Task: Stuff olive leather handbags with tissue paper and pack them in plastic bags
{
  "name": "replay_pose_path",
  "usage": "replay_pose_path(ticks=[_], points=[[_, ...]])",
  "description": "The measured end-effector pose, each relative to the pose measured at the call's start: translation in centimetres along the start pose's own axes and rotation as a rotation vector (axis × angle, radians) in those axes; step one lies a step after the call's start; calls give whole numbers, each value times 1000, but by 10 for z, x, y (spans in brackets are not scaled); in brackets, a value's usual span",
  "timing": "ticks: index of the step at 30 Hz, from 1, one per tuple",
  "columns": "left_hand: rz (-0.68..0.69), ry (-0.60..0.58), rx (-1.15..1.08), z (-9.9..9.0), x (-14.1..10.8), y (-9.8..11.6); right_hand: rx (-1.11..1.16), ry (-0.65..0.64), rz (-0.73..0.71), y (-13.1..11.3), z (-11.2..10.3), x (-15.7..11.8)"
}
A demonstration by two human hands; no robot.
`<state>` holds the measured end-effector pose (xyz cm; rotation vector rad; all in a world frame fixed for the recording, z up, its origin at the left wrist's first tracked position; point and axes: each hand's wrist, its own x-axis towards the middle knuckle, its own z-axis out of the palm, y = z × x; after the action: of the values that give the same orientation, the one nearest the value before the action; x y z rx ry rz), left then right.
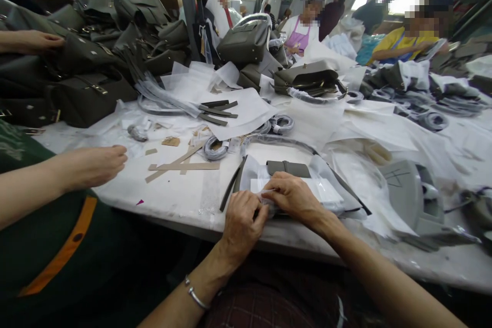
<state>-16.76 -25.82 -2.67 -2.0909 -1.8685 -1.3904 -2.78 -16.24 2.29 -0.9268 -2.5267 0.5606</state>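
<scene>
At lower centre of the frame, the right hand (295,196), fingers together, is pinching wrap (257,185) over the bag (288,168) while the left hand (243,223) is curling alongside, grip unclear, apparently adjusting a layer probably needing smoothing next.

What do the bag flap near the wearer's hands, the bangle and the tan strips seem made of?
Bag flap: leather or imitation, unclear which; smooth, low-sheen, dark grey-green. Bangle: probably polished metal; silvery with bright highlights. Tan strips: likely card or stiff paper; matte, flat, straight-edged.
</scene>
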Motion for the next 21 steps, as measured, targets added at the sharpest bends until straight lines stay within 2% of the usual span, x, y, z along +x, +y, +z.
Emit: replay_pose_path(ticks=[8,12,15,18,21], points=[[3,11,129,5,10,-4,44,-33,222,5,6,13],[204,-24,226,-2,10,5,54,-106,315,6,4,19],[335,-120,268,-4,6,13,45,-166,365,6,2,24],[332,-180,299,-3,0,17,23,-198,408,4,1,29],[308,-169,299,-2,-4,17,-38,-166,427,1,2,32]])
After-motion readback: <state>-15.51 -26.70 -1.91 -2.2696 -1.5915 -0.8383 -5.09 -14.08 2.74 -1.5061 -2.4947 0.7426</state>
